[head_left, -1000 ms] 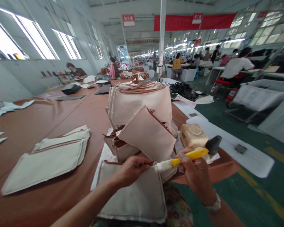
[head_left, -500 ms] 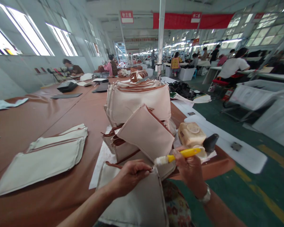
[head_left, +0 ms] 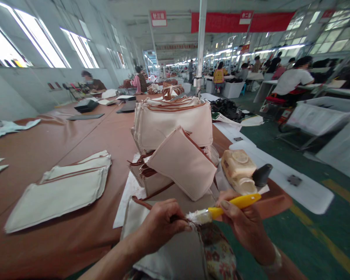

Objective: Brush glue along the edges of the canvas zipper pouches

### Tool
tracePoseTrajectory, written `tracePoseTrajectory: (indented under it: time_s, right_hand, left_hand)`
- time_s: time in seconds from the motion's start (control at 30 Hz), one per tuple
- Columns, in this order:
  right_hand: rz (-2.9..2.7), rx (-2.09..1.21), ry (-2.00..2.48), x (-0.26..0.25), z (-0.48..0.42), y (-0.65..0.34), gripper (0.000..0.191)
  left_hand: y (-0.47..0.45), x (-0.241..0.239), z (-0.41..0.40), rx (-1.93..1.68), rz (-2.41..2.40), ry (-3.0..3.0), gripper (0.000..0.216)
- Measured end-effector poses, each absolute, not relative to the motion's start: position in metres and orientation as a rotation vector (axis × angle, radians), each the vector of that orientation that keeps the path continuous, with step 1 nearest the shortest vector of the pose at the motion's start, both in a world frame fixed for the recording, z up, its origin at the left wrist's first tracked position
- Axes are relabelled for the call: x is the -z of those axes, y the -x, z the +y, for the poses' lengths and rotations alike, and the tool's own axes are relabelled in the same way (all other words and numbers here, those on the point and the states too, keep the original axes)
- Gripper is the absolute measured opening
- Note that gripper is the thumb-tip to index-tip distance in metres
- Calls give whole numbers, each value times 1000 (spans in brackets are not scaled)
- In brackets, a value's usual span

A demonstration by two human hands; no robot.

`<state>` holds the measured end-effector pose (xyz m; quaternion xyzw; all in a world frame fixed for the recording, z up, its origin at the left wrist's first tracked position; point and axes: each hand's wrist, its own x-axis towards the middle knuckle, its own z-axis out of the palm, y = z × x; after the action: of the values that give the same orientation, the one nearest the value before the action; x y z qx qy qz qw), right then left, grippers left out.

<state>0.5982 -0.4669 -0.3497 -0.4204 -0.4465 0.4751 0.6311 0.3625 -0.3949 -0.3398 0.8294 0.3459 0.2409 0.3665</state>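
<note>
My right hand (head_left: 245,225) is closed around a yellow-handled brush (head_left: 221,210), whose white bristles touch the upper corner of a cream canvas pouch (head_left: 169,252) lying at the table's near edge. My left hand (head_left: 163,223) pinches that same corner of the pouch, right beside the bristles. A brown strap runs along the pouch's top edge. Just behind my hands stands a pile of similar cream pouches (head_left: 175,132) with brown trim, one of them tilted toward me.
A cream glue jug (head_left: 238,165) lies beside a dark cone (head_left: 261,175) right of the pile. Flat pouches (head_left: 61,188) lie left on the brown table (head_left: 46,136). White bins (head_left: 321,114) stand right on the green floor. Other people work at far tables.
The brush has dropped lower and nearer, with its bristles now on the pouch corner. My left hand has shifted slightly toward me with the corner. The view has tilted a little.
</note>
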Motion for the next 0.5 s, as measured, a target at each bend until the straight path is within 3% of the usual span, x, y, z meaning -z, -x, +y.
tracePoseTrajectory:
  time_s: [0.27, 0.5]
  right_hand:
    - [-943, -850, 1055, 337, -461, -611, 21]
    - [-974, -1154, 967, 360, -471, -585, 23]
  left_hand:
    - [-362, 329, -398, -595, 839, -2135, 24]
    - [-351, 328, -415, -574, 979, -2144, 31]
